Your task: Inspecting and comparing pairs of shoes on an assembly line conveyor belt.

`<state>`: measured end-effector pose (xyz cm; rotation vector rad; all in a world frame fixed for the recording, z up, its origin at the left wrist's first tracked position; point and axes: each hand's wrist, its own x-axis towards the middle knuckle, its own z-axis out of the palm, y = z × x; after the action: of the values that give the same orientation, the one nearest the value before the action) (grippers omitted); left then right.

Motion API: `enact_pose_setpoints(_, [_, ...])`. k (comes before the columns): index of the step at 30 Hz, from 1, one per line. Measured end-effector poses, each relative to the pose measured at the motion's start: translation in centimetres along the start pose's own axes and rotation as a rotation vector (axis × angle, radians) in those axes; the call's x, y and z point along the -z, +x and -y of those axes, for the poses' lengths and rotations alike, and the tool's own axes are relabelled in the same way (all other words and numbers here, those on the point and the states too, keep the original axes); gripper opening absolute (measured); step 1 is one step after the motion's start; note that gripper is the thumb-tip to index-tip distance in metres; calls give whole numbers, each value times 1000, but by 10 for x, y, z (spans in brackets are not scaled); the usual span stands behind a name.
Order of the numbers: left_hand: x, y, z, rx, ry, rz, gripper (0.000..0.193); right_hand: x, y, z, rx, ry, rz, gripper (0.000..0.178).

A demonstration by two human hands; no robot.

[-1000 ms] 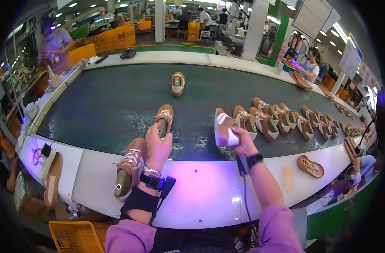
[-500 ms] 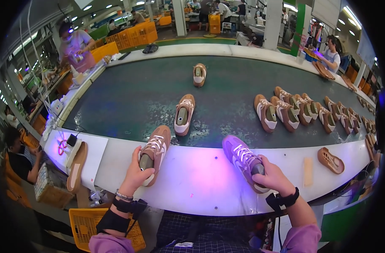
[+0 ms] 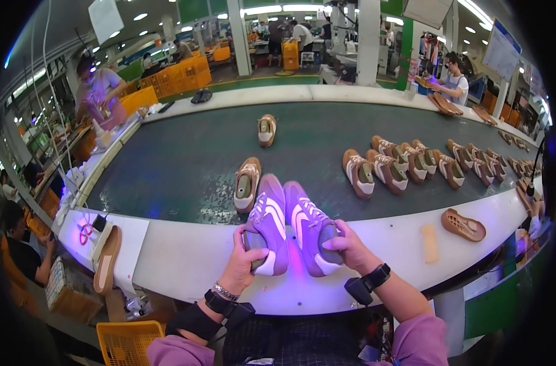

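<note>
Above the near white ledge [image 3: 168,256], under a purple light, both of my hands are closed on shoes. My left hand [image 3: 244,262] grips the left-hand shoe [image 3: 274,229] by the heel end, thumb laid over the grey-green filler in its opening; my right hand [image 3: 353,247] grips the right-hand shoe [image 3: 303,226] the same way, thumb pressed at the opening. Both heels point near, both toes far, the toes close together and reaching over the belt's near edge as I see it. White stripes show on the facing sides of the pair. Whether the soles bear on the ledge or hang just above it, I cannot tell. Beyond, on the dark green belt [image 3: 168,165]: one brown shoe [image 3: 247,186] just past the toe of the left-hand one, and a second, lone shoe [image 3: 267,130] farther off. To the right, a cluster of similar shoes [image 3: 392,171] stands on the belt, more trailing off toward the far right. On the ledge to my right lie a pale rectangular strip [image 3: 430,244] and a tan sole [image 3: 464,226]; at the left end, another sole [image 3: 107,259] beside a white sheet [image 3: 131,244]. Near left, below the ledge, an orange crate [image 3: 128,344]. One co-worker [image 3: 101,91] stands far left, another [image 3: 455,82] far right.
</note>
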<state>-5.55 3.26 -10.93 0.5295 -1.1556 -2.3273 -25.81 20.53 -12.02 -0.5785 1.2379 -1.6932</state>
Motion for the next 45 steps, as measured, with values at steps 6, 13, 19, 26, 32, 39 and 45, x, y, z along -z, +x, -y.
enact_pose_setpoints(6, [-16,43,-16,-453,220,227,96,-10,-3,27,404,4,38,70])
enact_pose_setpoints(13, [-19,73,-1,-310,248,312,83,-1,33,6,311,-10,92,78])
enact_pose_setpoints(19, [-23,78,0,-282,184,169,77,-2,31,12,331,29,86,76])
enact_pose_setpoints(26, [-41,72,4,-315,238,105,76,0,21,12,349,39,91,87])
enact_pose_setpoints(32, [-38,91,1,-127,291,295,67,59,40,-14,111,261,221,85])
enact_pose_setpoints(39, [-15,123,24,39,142,495,72,66,35,-18,5,426,226,84])
enact_pose_setpoints(45, [-7,110,33,109,38,568,63,58,24,-15,36,364,214,89])
